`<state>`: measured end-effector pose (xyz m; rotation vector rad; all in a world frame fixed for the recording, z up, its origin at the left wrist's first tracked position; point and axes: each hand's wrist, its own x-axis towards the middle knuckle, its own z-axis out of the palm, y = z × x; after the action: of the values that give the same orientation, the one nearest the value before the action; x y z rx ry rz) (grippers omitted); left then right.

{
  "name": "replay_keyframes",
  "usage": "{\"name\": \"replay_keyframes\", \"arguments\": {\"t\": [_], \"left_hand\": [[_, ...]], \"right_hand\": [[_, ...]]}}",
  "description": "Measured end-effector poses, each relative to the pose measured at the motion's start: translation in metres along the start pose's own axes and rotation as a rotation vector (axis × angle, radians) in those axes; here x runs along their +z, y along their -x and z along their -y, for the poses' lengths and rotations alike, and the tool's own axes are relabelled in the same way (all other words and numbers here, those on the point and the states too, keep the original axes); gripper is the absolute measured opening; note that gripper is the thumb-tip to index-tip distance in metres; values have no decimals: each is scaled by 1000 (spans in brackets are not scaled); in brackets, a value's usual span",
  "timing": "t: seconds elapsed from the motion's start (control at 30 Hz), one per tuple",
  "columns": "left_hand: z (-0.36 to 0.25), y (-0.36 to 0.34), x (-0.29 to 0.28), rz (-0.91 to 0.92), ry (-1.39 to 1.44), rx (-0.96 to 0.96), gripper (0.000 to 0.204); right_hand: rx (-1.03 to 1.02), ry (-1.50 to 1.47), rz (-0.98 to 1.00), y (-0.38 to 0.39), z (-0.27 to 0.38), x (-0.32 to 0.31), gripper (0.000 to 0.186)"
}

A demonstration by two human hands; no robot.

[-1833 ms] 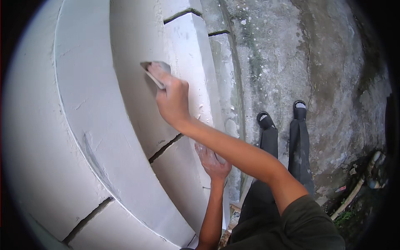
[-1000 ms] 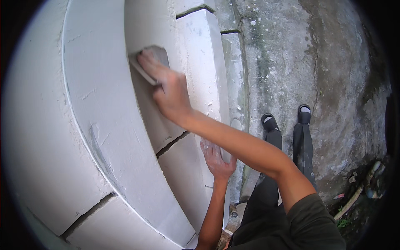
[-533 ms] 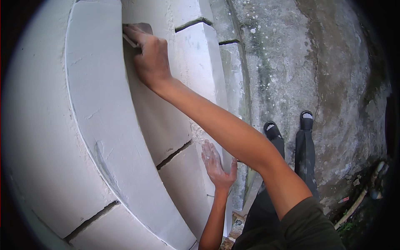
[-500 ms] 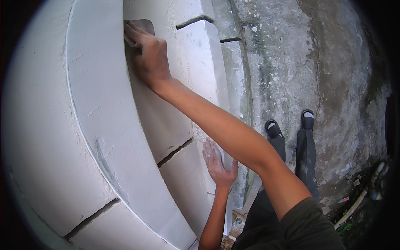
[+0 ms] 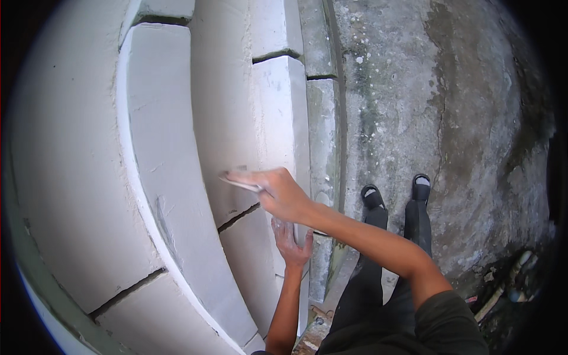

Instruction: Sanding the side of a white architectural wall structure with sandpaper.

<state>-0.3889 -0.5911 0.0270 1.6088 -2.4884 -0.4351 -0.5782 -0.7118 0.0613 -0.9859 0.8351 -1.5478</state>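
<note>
My right hand (image 5: 285, 192) is closed on a thin, flat, greyish sheet that looks like folded sandpaper (image 5: 239, 182). Its pale edge shows under the fingers, which are somewhat blurred. The sheet is at the white stepped surface (image 5: 222, 100), just above a dark gap between two blocks. Below the right wrist, my left hand (image 5: 291, 245) rests with fingers spread on the white lower ledge (image 5: 278, 136). White dust coats its fingers, and the right hand partly hides their tips.
A raised white band (image 5: 163, 124) runs along the left, with dark joints between blocks. To the right lies a stained concrete floor (image 5: 396, 106), where my feet stand in dark sandals (image 5: 421, 188). A pale stick or pipe (image 5: 491, 305) and debris lie at lower right.
My right hand has come back toward me from the far end of the step, with the sheet still in it. The left hand stays on the ledge; the view has shifted slightly.
</note>
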Motion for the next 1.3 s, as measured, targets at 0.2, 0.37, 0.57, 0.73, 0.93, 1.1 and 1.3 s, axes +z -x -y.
{"name": "replay_keyframes", "arguments": {"t": [0.2,0.37,0.57,0.73,0.93,1.1,1.3], "left_hand": [[-20,-11,-5,-54,30,-8,78],[-18,-9,-5,-85,49,-3,73],[-17,-11,-4,-110,34,13,71],[-19,-18,-2,-162,-6,46,62],[-80,-155,-6,-200,122,206,49],[-87,-258,-5,-131,141,211,54],[-95,-254,6,12,-76,-131,60]], "right_hand": [[295,68,-196,145,19,-125,32],[607,-183,-837,263,2,-218,26],[745,-388,-991,274,40,-243,37],[635,-500,-938,185,67,-212,40],[597,-427,-606,58,51,-185,33],[367,-143,-335,-50,62,-173,36],[-90,129,-217,-106,51,-84,60]]}}
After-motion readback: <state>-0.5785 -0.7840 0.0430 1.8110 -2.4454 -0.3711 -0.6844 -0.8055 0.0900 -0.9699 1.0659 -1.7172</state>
